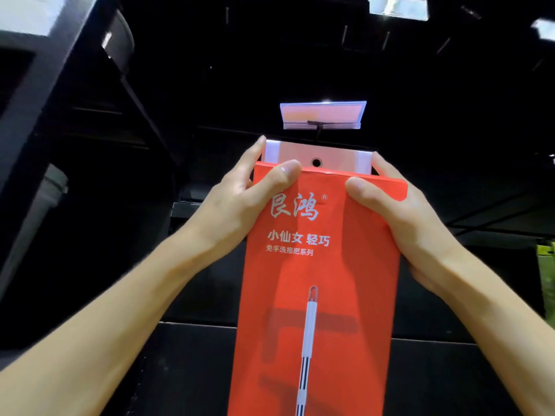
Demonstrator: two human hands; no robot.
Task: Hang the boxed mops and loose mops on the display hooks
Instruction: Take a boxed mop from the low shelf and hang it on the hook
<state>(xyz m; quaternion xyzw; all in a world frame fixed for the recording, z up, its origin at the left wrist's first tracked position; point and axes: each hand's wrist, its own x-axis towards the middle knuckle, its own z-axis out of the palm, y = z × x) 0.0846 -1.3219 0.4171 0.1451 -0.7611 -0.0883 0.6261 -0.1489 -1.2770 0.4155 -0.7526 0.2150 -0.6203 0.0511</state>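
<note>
Both hands are up on the top end of a tall red box. The left hand (240,199) is wrapped around the upper left corner, thumb pressed flat on the front face and fingers reaching up behind the white tab. The right hand (402,217) does the same on the upper right corner, thumb on the front, fingers curled around the side and back. So both are gripping, not just resting.

The red mop box (318,280) is held upright in the middle of the view, with white Chinese lettering and a picture of a mop handle on the front. Its bottom runs out of frame. A white hang tab (336,159) sticks up from the top, with a round hole in the middle.

Just above the tab is a thin dark display hook (319,131) with a pale price label holder (322,114) on its end. The hole sits right below the hook and looks not yet on it.

Everything behind is dark black shelving (90,121), pretty blurry.
</note>
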